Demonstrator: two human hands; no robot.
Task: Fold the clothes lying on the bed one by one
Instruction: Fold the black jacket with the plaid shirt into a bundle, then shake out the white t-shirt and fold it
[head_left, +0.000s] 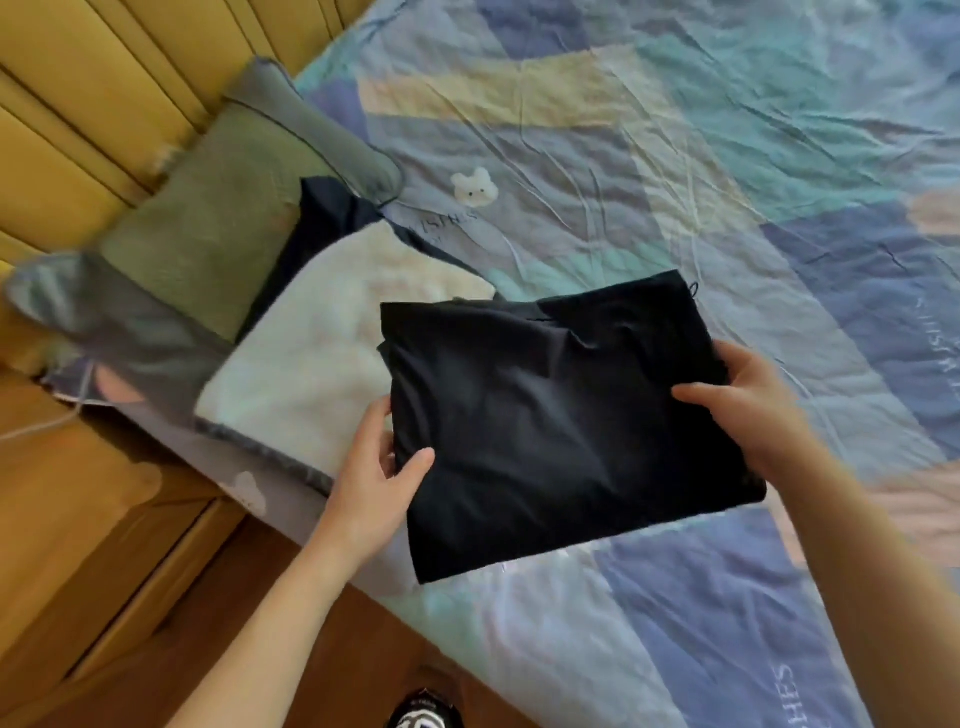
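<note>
Head cam: I see the folded black garment (561, 431) held over the bed (727, 182), near its edge. Left hand (376, 467) pinches its left edge, thumb on top. Right hand (743, 405) grips the right edge likewise. White fleece (311, 374) lies beside the green pillow (208, 228).

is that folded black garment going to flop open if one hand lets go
Probably: the folded black garment looks soft, creased and sagging between the left hand and right hand. It seems light, pinched at the edges. The layers may slide apart.

Head view: looks steeply down, close over bed (675, 156).
</note>
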